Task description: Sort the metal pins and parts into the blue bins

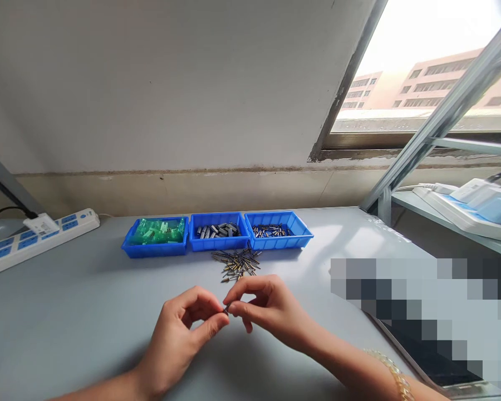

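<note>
Fingertips of my left hand (179, 328) and my right hand (271, 312) meet above the table, both pinched on one small dark part (226, 309). Most of that part is covered by the fingers, so its kind cannot be made out. Just beyond my hands lies a loose pile of slim metal pins (237, 263) with thicker brassy ends. Behind the pile, a blue bin (279, 243) holds similar thin metal pieces. The middle blue bin (220, 244) contains short grey metal blocks, and the left blue bin (156, 250) has a green plastic bag (157, 231) in it.
A white power strip (45, 240) with a plug lies at the table's left. On the right, a metal shelf frame (438, 106) carries another power strip (463, 211). A partly pixelated flat device (426, 356) rests at the right edge. The wall (171, 100) rises behind the bins.
</note>
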A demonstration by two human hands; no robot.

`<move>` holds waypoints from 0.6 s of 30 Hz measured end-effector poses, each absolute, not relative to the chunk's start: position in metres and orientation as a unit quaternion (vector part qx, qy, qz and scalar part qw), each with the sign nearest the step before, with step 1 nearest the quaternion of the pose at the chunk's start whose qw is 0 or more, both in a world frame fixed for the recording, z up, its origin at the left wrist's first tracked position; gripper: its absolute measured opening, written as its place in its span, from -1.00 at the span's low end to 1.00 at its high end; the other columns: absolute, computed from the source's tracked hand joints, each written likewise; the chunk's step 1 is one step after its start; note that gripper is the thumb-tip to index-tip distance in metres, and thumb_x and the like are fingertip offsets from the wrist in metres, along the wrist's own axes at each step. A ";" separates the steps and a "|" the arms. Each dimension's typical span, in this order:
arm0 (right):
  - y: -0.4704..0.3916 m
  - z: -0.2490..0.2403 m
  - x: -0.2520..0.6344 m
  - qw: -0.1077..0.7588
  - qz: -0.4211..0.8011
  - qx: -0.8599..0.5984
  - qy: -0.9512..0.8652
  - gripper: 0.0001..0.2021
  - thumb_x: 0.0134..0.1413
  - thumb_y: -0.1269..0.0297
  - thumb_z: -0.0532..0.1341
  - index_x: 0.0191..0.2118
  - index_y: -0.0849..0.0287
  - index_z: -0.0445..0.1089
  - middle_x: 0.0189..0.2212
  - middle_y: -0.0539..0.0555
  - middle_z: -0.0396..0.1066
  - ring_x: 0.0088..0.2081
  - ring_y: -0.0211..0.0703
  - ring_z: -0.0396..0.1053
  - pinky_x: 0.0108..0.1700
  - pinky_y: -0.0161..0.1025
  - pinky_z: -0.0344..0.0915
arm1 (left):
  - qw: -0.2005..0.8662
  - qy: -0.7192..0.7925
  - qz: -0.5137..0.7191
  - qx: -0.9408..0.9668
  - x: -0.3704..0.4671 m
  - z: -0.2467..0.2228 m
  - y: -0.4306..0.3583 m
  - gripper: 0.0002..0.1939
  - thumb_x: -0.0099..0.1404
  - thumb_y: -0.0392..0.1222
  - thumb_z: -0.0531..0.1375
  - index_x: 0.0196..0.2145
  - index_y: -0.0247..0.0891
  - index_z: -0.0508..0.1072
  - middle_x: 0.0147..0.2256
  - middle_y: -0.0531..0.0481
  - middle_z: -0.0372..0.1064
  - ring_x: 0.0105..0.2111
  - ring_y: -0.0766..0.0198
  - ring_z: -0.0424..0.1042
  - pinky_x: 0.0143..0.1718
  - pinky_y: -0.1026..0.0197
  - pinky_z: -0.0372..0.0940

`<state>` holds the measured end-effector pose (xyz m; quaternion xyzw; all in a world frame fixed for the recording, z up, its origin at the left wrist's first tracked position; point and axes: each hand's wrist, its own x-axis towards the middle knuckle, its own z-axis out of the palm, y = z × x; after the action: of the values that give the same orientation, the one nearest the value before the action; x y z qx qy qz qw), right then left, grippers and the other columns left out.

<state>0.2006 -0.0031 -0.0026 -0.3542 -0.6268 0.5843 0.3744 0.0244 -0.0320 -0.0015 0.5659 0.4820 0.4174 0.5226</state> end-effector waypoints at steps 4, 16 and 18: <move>-0.007 -0.001 0.201 0.417 0.454 -0.316 -0.721 -0.92 0.01 0.42 0.22 -0.45 0.19 0.44 -0.51 0.00 0.40 -0.44 -0.29 0.30 -0.44 -0.35 0.26 | 0.545 0.469 0.410 0.561 0.028 -0.001 -0.032 -0.91 0.13 -0.17 0.30 -0.45 -0.23 0.50 -0.44 0.06 0.49 -0.37 0.24 0.45 -0.31 0.31 0.31; -0.008 -0.006 0.197 0.434 0.281 -0.257 -0.817 -0.89 0.05 0.40 0.24 -0.47 0.16 0.39 -0.53 -0.03 0.25 -0.45 -0.29 0.23 -0.43 -0.33 0.22 | 0.666 0.408 0.327 0.531 0.032 0.001 -0.030 -0.78 0.06 -0.08 0.34 -0.49 -0.31 0.51 -0.52 0.04 0.43 -0.43 0.25 0.39 -0.31 0.23 0.27; -0.005 -0.003 0.202 0.433 0.305 -0.282 -0.800 -0.88 0.06 0.37 0.24 -0.48 0.16 0.38 -0.54 -0.02 0.32 -0.46 -0.28 0.26 -0.41 -0.31 0.23 | 0.666 0.426 0.348 0.504 0.031 0.003 -0.029 -0.81 0.05 -0.13 0.34 -0.43 -0.30 0.52 -0.49 0.02 0.46 -0.42 0.23 0.41 -0.28 0.21 0.29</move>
<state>0.2024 -0.0052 -0.0029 -0.2822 -0.7998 0.3047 0.4334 0.0314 -0.0291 0.0028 0.5041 0.4258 0.3475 0.6661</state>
